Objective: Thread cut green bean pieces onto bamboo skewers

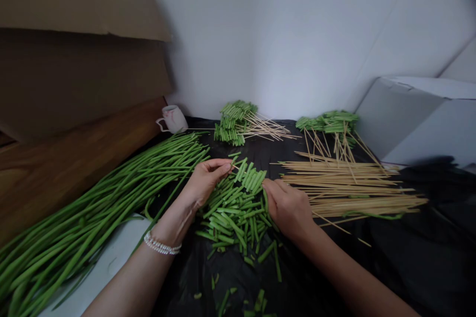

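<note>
My left hand (208, 178) pinches one end of a thin wooden skewer (235, 166) between thumb and fingertips. Beside those fingertips, a row of cut green stalk pieces (252, 178) sits side by side on the skewer, between my two hands. My right hand (290, 205) is at the other end of the row, its fingers curled in; I cannot tell whether they are pinching the skewer or a piece of stalk, because the knuckles hide it.

Under and between my hands lies a loose pile of cut stalks (232, 220), on a black sheet (186, 282), with a few scraps nearer to me. Left of my left hand, long uncut green stalks (111, 193) stretch in a thick bundle, partly over a pale flat surface (111, 262). Just right of my right hand, bare skewers (353, 181) lie in a spread stack. Beyond my hands are two bunches of loaded skewers, one straight ahead (238, 119) and one farther right (330, 121). A white mug (174, 119) stands beyond my left hand, and a pearly bracelet (161, 245) circles that wrist.
</note>
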